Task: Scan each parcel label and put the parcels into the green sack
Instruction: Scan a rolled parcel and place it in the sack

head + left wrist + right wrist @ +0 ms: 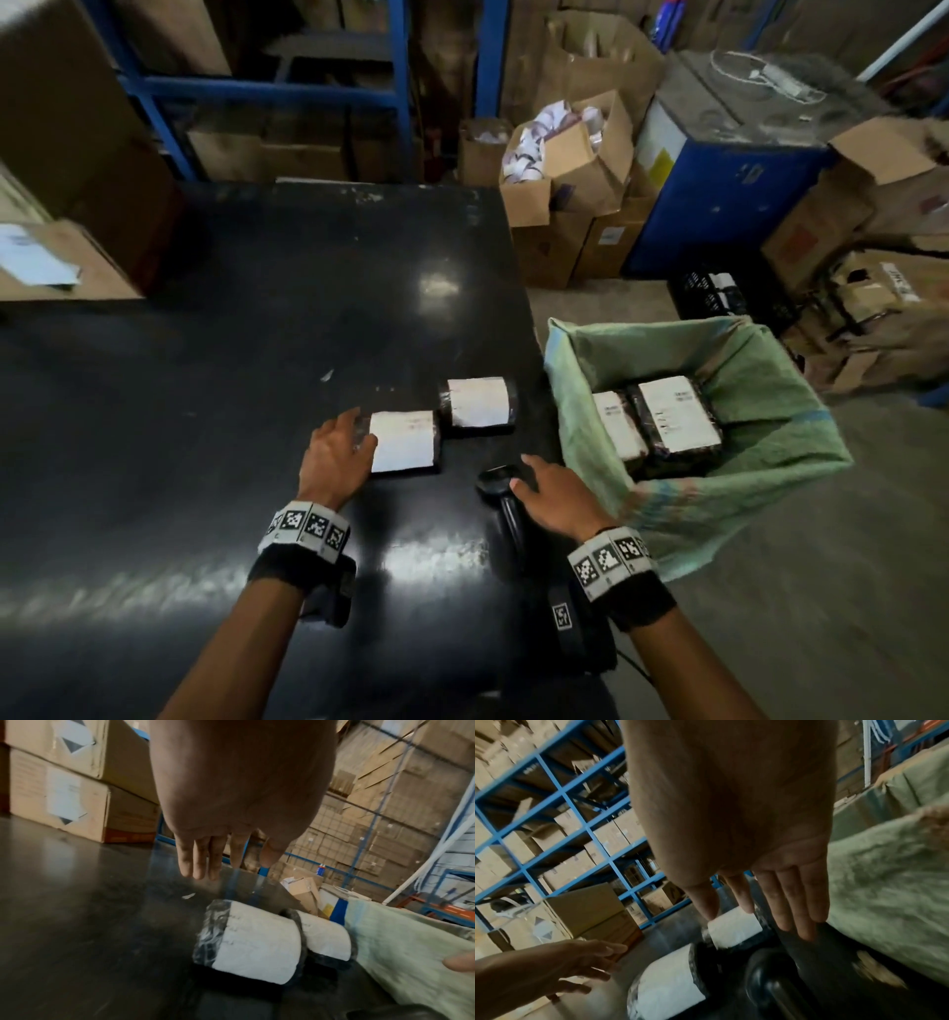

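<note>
My L hand (336, 452), fingers straight, touches near parcel (403, 441) – long axis runs away from fingertips; R hand (557, 496) (also flat-fingered) over scanner (506, 501).

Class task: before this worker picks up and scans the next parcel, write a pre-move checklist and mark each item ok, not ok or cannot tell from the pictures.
1. Near parcel label faces up: ok.
2. Left hand is at the near parcel, fingers open, not yet gripping: ok.
3. Scanner lies on the black table, within reach under the open right hand: ok.
4. Scanner gripped and aimed at the label: not ok.
5. Green sack stands open with room above the two parcels inside: ok.
6. Far parcel already scanned: cannot tell.
</note>
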